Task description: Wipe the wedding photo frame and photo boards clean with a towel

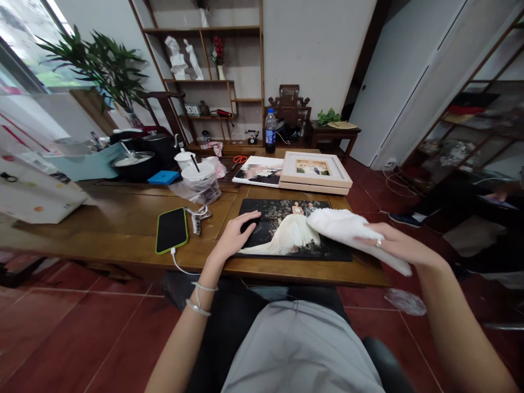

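Observation:
A dark wedding photo print (295,232) lies flat on the wooden table (123,218) right in front of me. My left hand (235,236) rests on the print's left edge, fingers spread and pressing down. My right hand (393,243), a ring on one finger, lies over a white cloth (347,228) and holds it against the print's right side. A phone (172,230) in a green case lies left of my left hand, with a cable plugged in. A metal clip (197,216) sits beside the phone.
A framed photo (315,170) and another print (257,170) lie farther back. A lidded cup with straw (199,180), scissors (239,159), a cola bottle (270,131), pots (133,161) and a blue box (164,177) stand at the left and rear. Another person's legs (450,202) appear at right.

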`<state>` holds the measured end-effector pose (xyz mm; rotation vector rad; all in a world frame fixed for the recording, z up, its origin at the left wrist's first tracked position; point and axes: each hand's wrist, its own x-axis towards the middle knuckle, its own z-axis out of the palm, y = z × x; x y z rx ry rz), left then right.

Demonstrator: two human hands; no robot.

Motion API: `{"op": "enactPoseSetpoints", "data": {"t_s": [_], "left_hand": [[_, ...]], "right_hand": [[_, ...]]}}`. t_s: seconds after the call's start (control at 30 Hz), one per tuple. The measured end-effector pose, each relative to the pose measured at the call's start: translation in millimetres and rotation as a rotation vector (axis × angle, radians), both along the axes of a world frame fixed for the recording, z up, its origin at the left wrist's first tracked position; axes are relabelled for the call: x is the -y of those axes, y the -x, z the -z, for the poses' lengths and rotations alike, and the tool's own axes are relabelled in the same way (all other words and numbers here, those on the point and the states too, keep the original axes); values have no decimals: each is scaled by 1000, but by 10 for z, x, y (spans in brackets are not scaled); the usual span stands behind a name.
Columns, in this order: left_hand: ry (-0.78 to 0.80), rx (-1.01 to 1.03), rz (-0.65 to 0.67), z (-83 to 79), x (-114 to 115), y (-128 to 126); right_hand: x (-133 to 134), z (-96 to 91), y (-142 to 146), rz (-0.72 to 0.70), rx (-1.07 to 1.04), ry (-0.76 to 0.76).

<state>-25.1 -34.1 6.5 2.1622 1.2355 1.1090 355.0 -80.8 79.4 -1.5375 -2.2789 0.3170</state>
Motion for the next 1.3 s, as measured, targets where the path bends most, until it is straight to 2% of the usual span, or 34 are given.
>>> {"op": "enactPoseSetpoints", "data": {"t_s": [0.07,0.17,0.23,0.37,0.47,0.67,0.77,0.9,1.03,1.1,1.2,1.3], "left_hand": [[-1,-1,0,6,-3,2],[-3,-1,3,3,-1,4],[1,-6,3,-7,5,2],[6,-16,-7,-30,17,-5],[3,-14,-2,-31,16,-8],[-4,-18,-15,-18,6,-6],[1,-18,-6,-18,8,-4],[3,-26,-11,-18,13,-5],[0,-26,-12,-21,11,-5],[1,-29,-8,-24,9,-3],[2,-29,-8,-30,11,-4],[3,-22,-11,-34,14,-10]], "right_hand": [[-183,-13,49,39,-177,67],[-471,-26,197,125,-281,-52],[-650,3,331,57,-195,-109],[-881,185,604,-214,98,-116],[-912,318,755,-241,260,-188],[-823,318,1080,-295,334,-217],[-673,285,1266,-367,319,-208],[-209,266,1378,-482,294,-163],[344,238,1335,-571,259,-95],[501,207,1291,-603,238,-66],[493,149,1215,-626,205,-21],[240,120,1117,-582,201,17]]}}
